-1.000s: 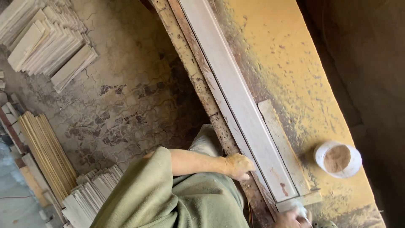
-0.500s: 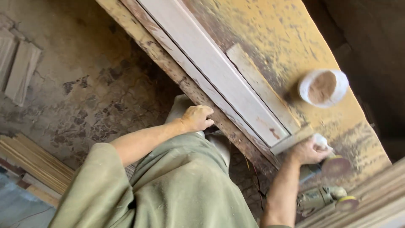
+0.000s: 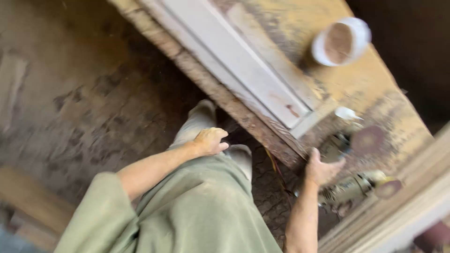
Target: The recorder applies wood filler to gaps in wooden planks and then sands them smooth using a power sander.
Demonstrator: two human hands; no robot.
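Observation:
The view is blurred. My left hand (image 3: 211, 140) hangs just off the worn edge of the yellow workbench (image 3: 375, 93), fingers loosely curled, empty. My right hand (image 3: 323, 168) is open at the bench's near corner, palm towards a grey angle grinder (image 3: 354, 187) and not gripping it. A second tool with a dark red disc (image 3: 368, 138) lies just beyond, beside a small white object (image 3: 347, 112). A long white plank (image 3: 234, 61) lies along the bench.
A white cup of brown powder (image 3: 340, 42) stands on the bench at the top right. Pale boards (image 3: 403, 211) cross the lower right corner. Cracked dusty floor (image 3: 93, 93) lies to the left, with wood strips (image 3: 33, 201) at the lower left.
My right hand has let go of the white object and dropped towards the grinder. My left hand has come off the bench edge. The view has swung down and right.

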